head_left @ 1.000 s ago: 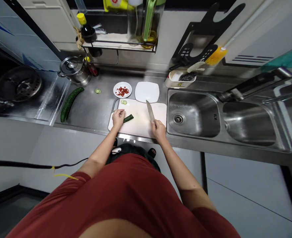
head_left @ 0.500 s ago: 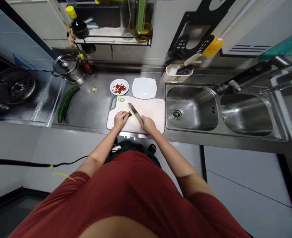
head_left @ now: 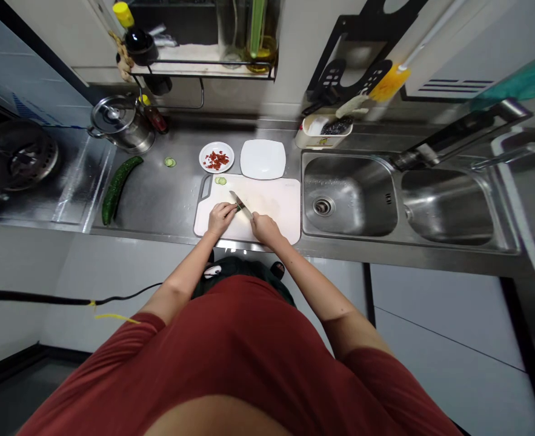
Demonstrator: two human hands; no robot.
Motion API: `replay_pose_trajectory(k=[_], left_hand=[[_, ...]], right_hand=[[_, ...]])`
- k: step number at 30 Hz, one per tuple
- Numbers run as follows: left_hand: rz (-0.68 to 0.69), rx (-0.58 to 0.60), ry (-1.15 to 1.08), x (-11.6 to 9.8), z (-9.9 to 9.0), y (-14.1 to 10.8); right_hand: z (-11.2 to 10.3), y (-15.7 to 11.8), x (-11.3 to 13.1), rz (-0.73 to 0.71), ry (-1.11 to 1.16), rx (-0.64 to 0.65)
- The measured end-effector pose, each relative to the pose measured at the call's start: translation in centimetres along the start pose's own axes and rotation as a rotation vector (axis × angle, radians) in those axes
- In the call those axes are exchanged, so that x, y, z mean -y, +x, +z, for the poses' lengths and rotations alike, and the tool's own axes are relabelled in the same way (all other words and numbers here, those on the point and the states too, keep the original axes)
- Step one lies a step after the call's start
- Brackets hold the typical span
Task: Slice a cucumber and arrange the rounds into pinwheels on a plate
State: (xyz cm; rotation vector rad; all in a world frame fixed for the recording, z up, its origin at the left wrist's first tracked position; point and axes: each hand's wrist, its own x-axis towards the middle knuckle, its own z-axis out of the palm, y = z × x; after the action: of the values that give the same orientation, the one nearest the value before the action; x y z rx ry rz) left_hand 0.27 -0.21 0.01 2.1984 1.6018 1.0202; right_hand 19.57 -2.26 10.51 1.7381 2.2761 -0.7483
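My right hand (head_left: 266, 230) grips the handle of a kitchen knife (head_left: 240, 204), its blade angled up and to the left over the white cutting board (head_left: 276, 206). Fingers closed, my left hand (head_left: 221, 218) holds a short piece of cucumber (head_left: 238, 208) against the board, right beside the blade. Most of that piece is hidden by the fingers and the knife. A few pale cucumber slices (head_left: 220, 181) lie near the board's upper left corner. Behind the board are a plate of chopped red pieces (head_left: 216, 158) and a white square plate (head_left: 262, 159).
A long whole cucumber (head_left: 118, 189) rests on the steel counter at left, with slices (head_left: 170, 162) nearby. Farther back stand a lidded pot (head_left: 122, 124) and a red bottle (head_left: 154, 116). The double sink (head_left: 349, 197) lies right of the board, and a utensil holder (head_left: 324, 134) stands behind it.
The knife has shifted left, closer to my left hand, and my right hand has moved left with it. My left hand keeps its hold on the cucumber piece. The view has shifted slightly.
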Motion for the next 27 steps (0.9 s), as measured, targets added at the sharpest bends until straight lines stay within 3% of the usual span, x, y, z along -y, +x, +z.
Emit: replay_pose_trajectory(k=[27], left_hand=[[-0.016,0.035,0.007,-0.2,0.0,0.0]], right_hand=[[0.7,-1.1,-0.8,-0.008,-0.019,0.064]])
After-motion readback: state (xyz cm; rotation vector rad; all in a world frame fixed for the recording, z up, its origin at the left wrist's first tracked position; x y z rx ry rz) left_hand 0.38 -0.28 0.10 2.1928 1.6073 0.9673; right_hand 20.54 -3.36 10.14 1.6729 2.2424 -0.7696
